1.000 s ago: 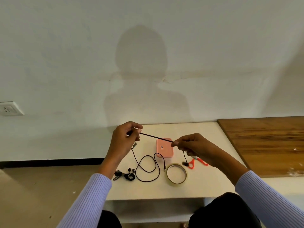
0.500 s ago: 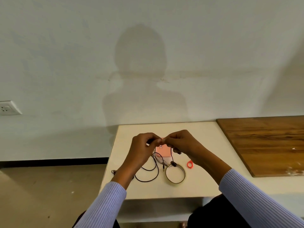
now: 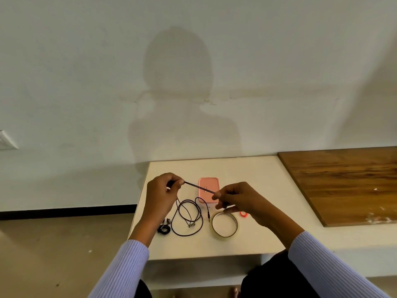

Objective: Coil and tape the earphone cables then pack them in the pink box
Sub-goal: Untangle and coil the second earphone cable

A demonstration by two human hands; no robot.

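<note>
Head camera: a person in ribbed lilac sleeves works at a cream table (image 3: pixel 253 244), both hands raised above its surface. Nearest the front edge lies a roll of tape (image 3: pixel 224 225), flat and open-centred, with a small coiled black bundle (image 3: pixel 164 229) close to the table's left edge. Between them the slack of a black earphone cable (image 3: pixel 189 220) falls in loose loops on the tabletop, its plug end resting just left of the tape. The left hand (image 3: pixel 161 193) pinches one end of a doubled length of that cable between thumb and fingertips; the right hand (image 3: pixel 234 200) pinches the other end, so the strand runs taut and slanted in the air between them. An orange-red scissor handle (image 3: pixel 244 214) peeks out below the right hand, the rest hidden. Behind the stretched strand sits the pink box (image 3: pixel 208 188), lid shut, well in from the back edge; what it holds cannot be seen. The cable's loop touches or overlaps its near left corner. Bare tabletop stretches behind the box to the back edge and along the right side up to a wooden board (image 3: pixel 343 183) that lies on the table's right end. The front strip near the person is open too. A pale wall (image 3: pixel 193 72) rises beyond
</note>
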